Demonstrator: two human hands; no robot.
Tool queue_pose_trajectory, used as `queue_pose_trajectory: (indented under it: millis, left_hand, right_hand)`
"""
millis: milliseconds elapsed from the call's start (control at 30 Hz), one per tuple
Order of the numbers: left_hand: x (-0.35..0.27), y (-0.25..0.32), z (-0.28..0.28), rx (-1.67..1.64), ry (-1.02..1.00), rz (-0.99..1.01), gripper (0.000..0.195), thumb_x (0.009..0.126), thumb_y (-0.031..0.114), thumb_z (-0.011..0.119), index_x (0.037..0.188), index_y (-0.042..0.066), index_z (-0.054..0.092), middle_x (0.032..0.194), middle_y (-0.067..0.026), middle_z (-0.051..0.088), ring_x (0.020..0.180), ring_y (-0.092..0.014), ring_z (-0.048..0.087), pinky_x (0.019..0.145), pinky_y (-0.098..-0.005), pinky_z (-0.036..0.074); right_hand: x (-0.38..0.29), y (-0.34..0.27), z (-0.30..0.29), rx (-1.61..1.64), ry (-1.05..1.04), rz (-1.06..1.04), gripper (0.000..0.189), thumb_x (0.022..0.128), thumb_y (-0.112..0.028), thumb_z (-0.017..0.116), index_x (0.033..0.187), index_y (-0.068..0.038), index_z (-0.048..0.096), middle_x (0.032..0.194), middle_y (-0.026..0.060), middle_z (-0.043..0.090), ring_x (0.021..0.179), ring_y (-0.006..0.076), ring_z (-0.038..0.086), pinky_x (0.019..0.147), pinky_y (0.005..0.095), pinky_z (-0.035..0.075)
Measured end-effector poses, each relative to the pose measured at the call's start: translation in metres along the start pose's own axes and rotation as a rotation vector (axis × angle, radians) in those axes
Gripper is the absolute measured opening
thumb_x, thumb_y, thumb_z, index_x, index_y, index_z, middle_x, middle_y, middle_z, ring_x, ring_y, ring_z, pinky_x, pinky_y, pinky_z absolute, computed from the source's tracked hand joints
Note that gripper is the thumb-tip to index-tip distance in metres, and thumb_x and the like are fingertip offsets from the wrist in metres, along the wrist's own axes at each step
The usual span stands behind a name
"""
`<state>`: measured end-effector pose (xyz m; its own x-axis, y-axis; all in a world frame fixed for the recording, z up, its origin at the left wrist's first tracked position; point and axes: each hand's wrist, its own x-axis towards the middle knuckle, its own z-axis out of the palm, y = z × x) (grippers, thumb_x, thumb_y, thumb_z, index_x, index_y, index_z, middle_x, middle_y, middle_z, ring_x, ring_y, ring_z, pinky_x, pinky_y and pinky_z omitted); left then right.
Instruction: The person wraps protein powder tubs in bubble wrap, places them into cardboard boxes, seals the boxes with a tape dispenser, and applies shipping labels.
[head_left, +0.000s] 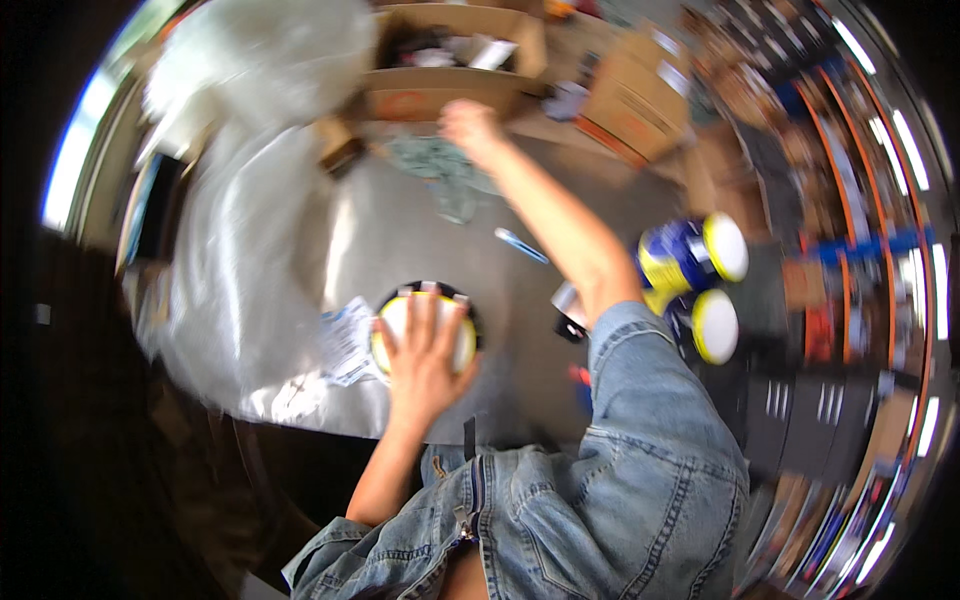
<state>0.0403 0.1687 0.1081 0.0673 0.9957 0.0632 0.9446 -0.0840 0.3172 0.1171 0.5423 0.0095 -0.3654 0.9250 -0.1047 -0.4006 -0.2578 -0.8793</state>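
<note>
My left hand (424, 349) lies spread on the white, yellow-rimmed lid of a round tub (463, 330) standing near the table's front edge. A printed paper (349, 341) sits beside the tub, at its left. My right hand (471, 127) is stretched to the far side, fingers curled, above a crumpled grey-green cloth or film (435, 161); blur hides whether it holds anything. A blue-and-white pen or cutter (521, 245) lies on the table under my right forearm. Two blue-and-yellow tubs with white lids, one (671, 255) behind the other (712, 326), are at the right.
Clear plastic wrap (247, 262) covers the grey table's (517, 382) left side. An open cardboard box (450, 101) with mixed items stands at the far edge, another carton (637, 97) to its right. Small dark and white items lie by my right elbow. Loaded shelves (847, 255) stand at the right.
</note>
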Motion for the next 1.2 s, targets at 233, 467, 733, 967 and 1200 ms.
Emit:
queue_pose_trajectory:
  millis: [233, 467, 733, 967, 1200]
  left_hand:
    - [-0.002, -0.001, 0.03, 0.274, 0.116, 0.108, 0.071, 0.078, 0.048, 0.061, 0.139, 0.019, 0.04, 0.149, -0.0101, 0.027, 0.139, -0.031, 0.019, 0.109, -0.0592, 0.005]
    - [-0.015, 0.033, 0.049, 0.09, 0.268, 0.184, 0.045, 0.091, 0.024, 0.055, 0.133, 0.009, 0.047, 0.142, -0.0139, 0.038, 0.134, -0.032, 0.031, 0.109, -0.0498, 0.021]
    - [-0.064, 0.396, 0.112, -0.442, -0.102, 0.548, 0.027, 0.09, 0.007, 0.054, 0.115, 0.002, 0.06, 0.116, -0.0135, 0.061, 0.111, -0.026, 0.057, 0.095, -0.031, 0.041]
    - [-0.085, 0.531, 0.205, -0.355, -0.622, 0.831, 0.026, 0.091, 0.017, 0.056, 0.114, 0.006, 0.061, 0.107, -0.0152, 0.063, 0.091, -0.032, 0.062, 0.082, -0.0331, 0.048]
    - [-0.131, 0.595, 0.385, -0.863, -1.351, 0.013, 0.034, 0.096, 0.026, 0.048, 0.119, 0.002, 0.056, 0.108, -0.0073, 0.063, 0.098, -0.018, 0.059, 0.086, -0.0289, 0.045]
  right_hand:
    - [-0.372, -0.067, -0.037, -0.603, -0.181, -0.265, 0.018, 0.092, -0.014, 0.054, 0.103, -0.003, 0.062, 0.089, 0.0053, 0.066, 0.08, 0.0137, 0.062, 0.072, 0.0282, 0.049]
    - [-0.688, -0.105, -0.174, -0.845, 0.322, -0.162, 0.02, 0.089, -0.01, 0.056, 0.106, -0.003, 0.062, 0.092, 0.0135, 0.067, 0.085, 0.0261, 0.066, 0.072, 0.0338, 0.051]
    - [-0.922, -0.093, -0.29, -0.874, 0.887, -0.023, 0.02, 0.089, -0.012, 0.055, 0.106, -0.003, 0.063, 0.094, 0.0141, 0.066, 0.082, 0.0283, 0.064, 0.071, 0.0345, 0.049]
    - [-1.049, 0.006, -0.37, -0.741, 1.01, 0.356, 0.029, 0.092, -0.018, 0.055, 0.117, -0.004, 0.059, 0.103, 0.0145, 0.066, 0.093, 0.0239, 0.065, 0.076, 0.0324, 0.051]
    - [-1.081, 0.071, -0.416, -0.56, 0.987, 0.721, 0.033, 0.09, -0.026, 0.056, 0.117, -0.007, 0.06, 0.102, 0.0155, 0.066, 0.09, 0.0256, 0.065, 0.074, 0.0368, 0.052]
